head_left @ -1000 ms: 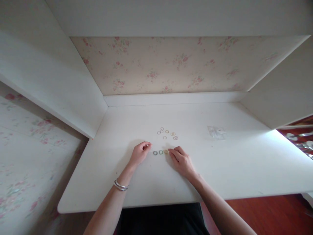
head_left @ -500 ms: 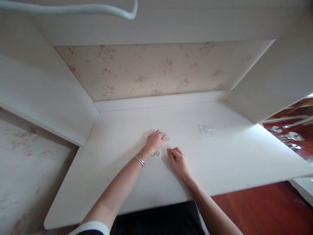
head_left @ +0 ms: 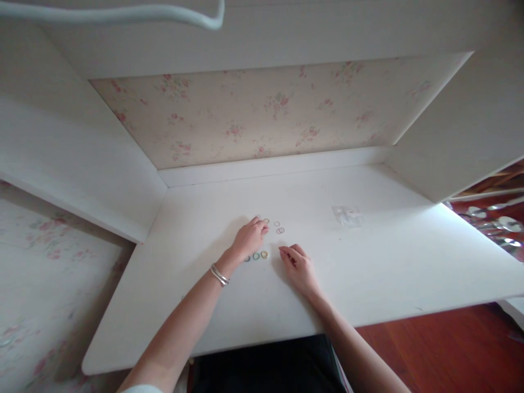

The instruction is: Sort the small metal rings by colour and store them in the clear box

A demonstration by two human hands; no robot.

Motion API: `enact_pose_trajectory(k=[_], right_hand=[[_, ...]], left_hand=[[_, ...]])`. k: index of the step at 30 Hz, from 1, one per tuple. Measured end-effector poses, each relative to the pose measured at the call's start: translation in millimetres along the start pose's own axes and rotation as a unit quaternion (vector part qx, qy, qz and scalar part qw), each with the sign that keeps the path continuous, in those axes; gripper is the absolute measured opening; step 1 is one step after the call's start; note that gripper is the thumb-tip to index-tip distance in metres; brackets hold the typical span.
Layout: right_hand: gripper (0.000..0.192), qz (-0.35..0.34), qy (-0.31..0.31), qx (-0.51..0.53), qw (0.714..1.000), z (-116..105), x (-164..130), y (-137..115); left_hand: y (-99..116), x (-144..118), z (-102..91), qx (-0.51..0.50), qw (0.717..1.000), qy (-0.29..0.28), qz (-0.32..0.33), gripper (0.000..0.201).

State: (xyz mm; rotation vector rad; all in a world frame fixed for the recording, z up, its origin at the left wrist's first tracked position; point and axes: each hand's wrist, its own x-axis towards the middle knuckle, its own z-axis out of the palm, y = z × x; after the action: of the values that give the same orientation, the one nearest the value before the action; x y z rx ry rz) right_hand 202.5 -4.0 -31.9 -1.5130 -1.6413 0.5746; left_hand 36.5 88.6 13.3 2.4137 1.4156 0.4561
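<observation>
Beside three flat rings [head_left: 256, 259] rowed sideways, left fingers [head_left: 262, 226] and right fingers [head_left: 287, 258] curl narrowly, contents unclear.

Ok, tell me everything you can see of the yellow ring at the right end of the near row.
The yellow ring is a small, round band with an open centre. Its material, and whether it is several bands stacked, I cannot tell. It lies flat on the white tabletop, close beside the green ring to its left. The right hand is to its right, not touching it.
</observation>
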Motion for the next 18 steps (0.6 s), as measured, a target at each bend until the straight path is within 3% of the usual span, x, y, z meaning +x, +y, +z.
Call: enact_pose_trajectory(k=[4, 8, 18], right_hand=[[0.032, -0.006, 0.000, 0.001, 1.000, 1, 0, 1], [0.030, -0.007, 0.002, -0.003, 1.000, 3, 0, 3], [0.028, 0.000, 0.003, -0.009, 1.000, 2, -1, -1]], left_hand=[[1, -28, -11.3, -0.006, 0.999, -0.031, 0.014, 0.021], [6, -50, -9.0, 0.005, 0.997, -0.073, 0.038, 0.022], [9, -57, -4.4, 0.000, 0.997, -0.069, 0.044, 0.023]])
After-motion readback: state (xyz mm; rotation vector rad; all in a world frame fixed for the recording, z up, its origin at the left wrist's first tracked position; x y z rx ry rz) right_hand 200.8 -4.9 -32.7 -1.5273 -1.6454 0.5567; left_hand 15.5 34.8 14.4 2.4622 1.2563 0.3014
